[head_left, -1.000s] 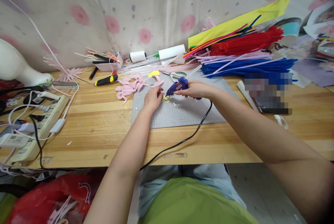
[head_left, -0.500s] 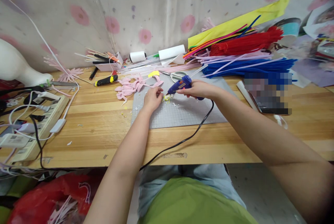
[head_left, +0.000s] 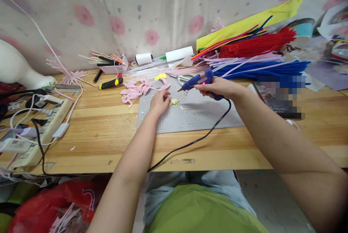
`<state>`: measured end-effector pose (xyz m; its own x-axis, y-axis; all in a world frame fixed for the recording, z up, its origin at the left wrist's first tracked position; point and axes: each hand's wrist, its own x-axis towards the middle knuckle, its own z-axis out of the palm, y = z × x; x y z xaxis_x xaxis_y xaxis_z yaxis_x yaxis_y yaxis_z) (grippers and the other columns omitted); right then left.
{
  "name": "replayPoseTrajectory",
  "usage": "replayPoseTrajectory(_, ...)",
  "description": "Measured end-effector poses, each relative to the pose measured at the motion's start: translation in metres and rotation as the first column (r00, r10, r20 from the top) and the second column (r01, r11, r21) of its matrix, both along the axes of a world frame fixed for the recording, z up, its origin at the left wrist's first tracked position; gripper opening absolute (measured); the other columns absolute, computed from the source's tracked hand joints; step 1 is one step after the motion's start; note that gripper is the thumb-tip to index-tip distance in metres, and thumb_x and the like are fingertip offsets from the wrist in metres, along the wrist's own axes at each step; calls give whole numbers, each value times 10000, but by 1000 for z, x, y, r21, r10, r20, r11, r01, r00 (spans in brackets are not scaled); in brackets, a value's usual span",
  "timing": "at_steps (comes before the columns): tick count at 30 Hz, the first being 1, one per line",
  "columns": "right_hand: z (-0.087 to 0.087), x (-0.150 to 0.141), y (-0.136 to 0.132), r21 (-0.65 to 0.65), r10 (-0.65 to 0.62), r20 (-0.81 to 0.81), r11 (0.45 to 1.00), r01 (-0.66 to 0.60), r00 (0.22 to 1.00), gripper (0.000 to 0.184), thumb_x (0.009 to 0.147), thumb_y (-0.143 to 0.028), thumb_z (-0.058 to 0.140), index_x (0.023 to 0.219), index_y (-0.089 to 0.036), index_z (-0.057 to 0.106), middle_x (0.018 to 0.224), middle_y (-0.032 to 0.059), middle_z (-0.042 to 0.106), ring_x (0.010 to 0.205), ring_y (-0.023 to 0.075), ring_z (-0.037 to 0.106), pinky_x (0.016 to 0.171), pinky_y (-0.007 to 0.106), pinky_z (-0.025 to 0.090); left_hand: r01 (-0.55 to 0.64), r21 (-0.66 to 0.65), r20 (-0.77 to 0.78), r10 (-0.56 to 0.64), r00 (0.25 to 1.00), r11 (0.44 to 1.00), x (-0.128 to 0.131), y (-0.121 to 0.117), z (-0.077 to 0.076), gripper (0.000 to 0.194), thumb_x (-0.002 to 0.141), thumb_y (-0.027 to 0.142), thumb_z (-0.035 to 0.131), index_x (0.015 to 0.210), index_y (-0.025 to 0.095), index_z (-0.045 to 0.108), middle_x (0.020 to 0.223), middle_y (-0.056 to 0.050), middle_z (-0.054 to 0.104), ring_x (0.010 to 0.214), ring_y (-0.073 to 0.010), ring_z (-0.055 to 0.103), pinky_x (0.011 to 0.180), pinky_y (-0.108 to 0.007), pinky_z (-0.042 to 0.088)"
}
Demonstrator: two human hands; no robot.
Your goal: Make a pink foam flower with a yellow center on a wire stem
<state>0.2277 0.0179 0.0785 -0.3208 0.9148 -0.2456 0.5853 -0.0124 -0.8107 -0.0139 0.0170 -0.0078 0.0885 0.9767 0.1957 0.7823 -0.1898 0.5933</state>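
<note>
A small cluster of thin yellow and white strands (head_left: 174, 102), frayed and splayed like a tuft, lies on the gray cutting mat (head_left: 214, 117), nearer the mat's left edge than its right and about midway between back and front edges. The left hand (head_left: 160, 102) rests on the mat just beside it with fingers curled; whether they pinch any strand cannot be told. The right hand (head_left: 217, 87) is wrapped around the grip of a blue plastic glue gun (head_left: 199, 82), its dark nozzle aimed down and left, apart from the cluster, its wire stand hanging beneath. To work cleanly, I would steady the tuft from its outer strands, keep fingertips out of the nozzle's line, use small dabs because strands so fine could clump, and let any trailing thread of glue break before swinging the gun away. The smooth black cord (head_left: 194, 141) crosses the mat's front edge and drops over the front edge of the wooden bench (head_left: 103, 142); slack there should help avoid tugging. Soft, fuzzy pink pieces (head_left: 136, 91), looped and knotted, straddle the mat's back left corner, with a yellow-and-black utility knife (head_left: 111, 83) on bare wood beyond. Toward the bench's back right corner lie plush bundles of straight stems, blue (head_left: 261, 70) and red (head_left: 255, 45), below a flat yellow sheet (head_left: 250, 21).
</note>
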Motion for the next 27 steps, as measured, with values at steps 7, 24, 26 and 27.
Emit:
replayPoseTrajectory(7, -13, -24, 1, 2, 77, 234, 997, -80, 969, 427, 752, -572, 611, 749, -145, 616, 565, 6, 543, 432, 70, 439, 403, 205, 336, 9, 10, -20, -9, 1000, 1000, -1, 0, 0, 195, 797, 194, 539, 972, 210, 624, 886, -42, 658, 923, -185, 578, 841, -317, 443)
replayPoseTrajectory(24, -15, -28, -2, 9, 39, 267, 999, -43, 963, 432, 763, -570, 596, 822, -144, 635, 500, -10, 501, 406, 82, 436, 389, 211, 335, 10, -1, -10, -10, 1000, 1000, 0, -1, 1, 192, 794, 192, 540, 966, 207, 624, 890, -44, 658, 928, -184, 578, 836, -316, 446)
replayPoseTrajectory(26, -13, -29, -4, -1, 38, 271, 999, -39, 962, 425, 759, -564, 605, 816, -144, 632, 498, -13, 498, 409, 80, 434, 391, 207, 332, 7, 2, -10, -7, 1000, 1000, 0, -1, 1, 190, 793, 192, 543, 964, 212, 623, 899, -44, 659, 936, -187, 576, 846, -322, 444)
replayPoseTrajectory(27, -13, -29, -4, -6, 40, 270, 999, -40, 962, 424, 758, -563, 607, 816, -144, 631, 500, -14, 497, 410, 78, 432, 388, 205, 326, 6, 1, -12, -6, 1000, 1000, 0, -1, 2, 190, 793, 192, 544, 965, 216, 622, 902, -43, 661, 942, -189, 575, 853, -326, 442)
